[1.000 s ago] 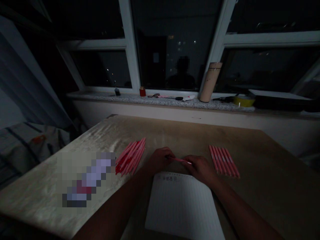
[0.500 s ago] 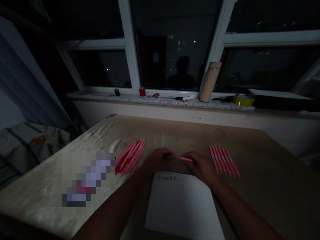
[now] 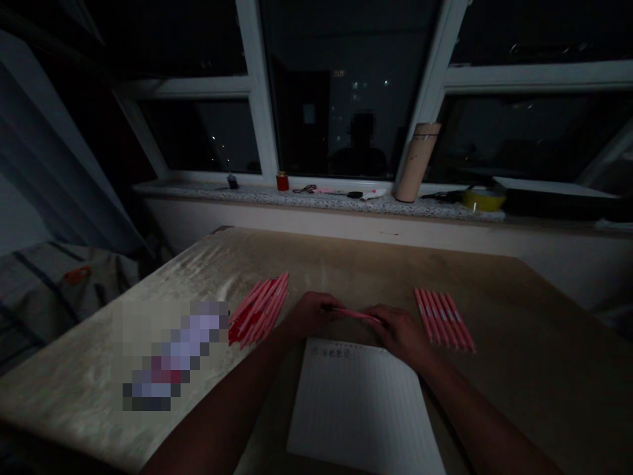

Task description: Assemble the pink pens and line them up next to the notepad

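Your left hand [image 3: 312, 313] and right hand [image 3: 399, 331] grasp opposite ends of one pink pen [image 3: 353, 313], held just beyond the lined notepad [image 3: 363, 409], between a loose pen pile [image 3: 262, 310] and a neat pen row [image 3: 442, 318].

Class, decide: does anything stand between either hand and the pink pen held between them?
Nothing visible does: the left hand and right hand both touch the pink pen, and the notebook lies nearer the camera.
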The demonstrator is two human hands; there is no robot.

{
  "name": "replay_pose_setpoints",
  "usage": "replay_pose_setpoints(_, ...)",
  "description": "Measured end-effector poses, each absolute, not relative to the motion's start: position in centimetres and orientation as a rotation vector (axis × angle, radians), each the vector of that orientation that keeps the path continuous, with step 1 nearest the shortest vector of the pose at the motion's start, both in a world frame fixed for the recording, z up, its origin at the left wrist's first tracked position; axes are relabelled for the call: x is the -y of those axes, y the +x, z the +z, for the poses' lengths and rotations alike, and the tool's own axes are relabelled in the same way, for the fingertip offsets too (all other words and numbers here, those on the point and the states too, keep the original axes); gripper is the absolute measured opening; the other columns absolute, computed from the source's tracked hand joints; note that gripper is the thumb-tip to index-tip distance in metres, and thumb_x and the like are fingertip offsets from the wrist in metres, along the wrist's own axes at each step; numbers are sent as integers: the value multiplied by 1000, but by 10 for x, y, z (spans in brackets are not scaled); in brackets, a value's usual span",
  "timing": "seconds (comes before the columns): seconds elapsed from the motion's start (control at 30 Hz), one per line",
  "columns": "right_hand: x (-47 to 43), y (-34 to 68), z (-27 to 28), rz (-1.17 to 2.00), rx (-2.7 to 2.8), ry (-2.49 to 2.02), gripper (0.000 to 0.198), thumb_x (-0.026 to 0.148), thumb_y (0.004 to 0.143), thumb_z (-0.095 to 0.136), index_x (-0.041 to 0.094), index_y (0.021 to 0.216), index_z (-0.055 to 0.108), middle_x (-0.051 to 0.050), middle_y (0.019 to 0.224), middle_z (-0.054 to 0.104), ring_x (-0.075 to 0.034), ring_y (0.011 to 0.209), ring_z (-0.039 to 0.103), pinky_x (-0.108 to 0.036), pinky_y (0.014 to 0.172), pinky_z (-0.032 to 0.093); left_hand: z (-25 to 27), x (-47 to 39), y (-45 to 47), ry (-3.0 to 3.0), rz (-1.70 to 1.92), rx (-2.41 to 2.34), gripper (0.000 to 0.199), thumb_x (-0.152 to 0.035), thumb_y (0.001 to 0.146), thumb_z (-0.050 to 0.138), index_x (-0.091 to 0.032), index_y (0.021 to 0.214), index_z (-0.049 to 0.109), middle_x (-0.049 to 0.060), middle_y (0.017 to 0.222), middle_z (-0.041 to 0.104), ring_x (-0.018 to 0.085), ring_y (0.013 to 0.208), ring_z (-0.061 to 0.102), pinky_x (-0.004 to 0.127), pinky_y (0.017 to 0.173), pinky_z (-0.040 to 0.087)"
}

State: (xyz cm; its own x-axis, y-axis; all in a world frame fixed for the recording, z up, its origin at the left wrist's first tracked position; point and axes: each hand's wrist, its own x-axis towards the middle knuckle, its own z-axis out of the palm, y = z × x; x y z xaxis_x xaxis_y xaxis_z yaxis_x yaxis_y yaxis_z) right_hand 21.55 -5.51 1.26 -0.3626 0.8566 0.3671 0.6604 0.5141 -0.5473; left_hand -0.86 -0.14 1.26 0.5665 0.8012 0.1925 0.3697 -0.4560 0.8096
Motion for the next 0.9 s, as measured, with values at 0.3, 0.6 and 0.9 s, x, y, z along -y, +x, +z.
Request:
replay_pose_setpoints(0.3,55,215,16,381,2134,-1216,23,33,87,47,21,92,65,-5,82,67,-17,74,62,-26,66,44,13,4,-6,2147,742,-950,23,-31,76,59,-13,88,67,3,78,64,12,69,56,20,62,41)
replay_pose_setpoints(0.6,55,216,14,414,2125,-1223,19,33,86,50,21,90,65,-4,82,66,-16,75,61,-26,68,44,13,2,-9,2381,653,-897,29,-37,83,51,-14,87,69,3,73,64,12,65,56,20,61,38)
replay_pose_setpoints(0.9,52,215,8,676,1871,-1270,22,38,78,59,19,81,69,-3,70,66,-15,62,58,-24,55,41,15,1,-7,2485,703,-906,23,-33,81,56,-15,86,71,4,73,66,12,65,58,20,62,39)
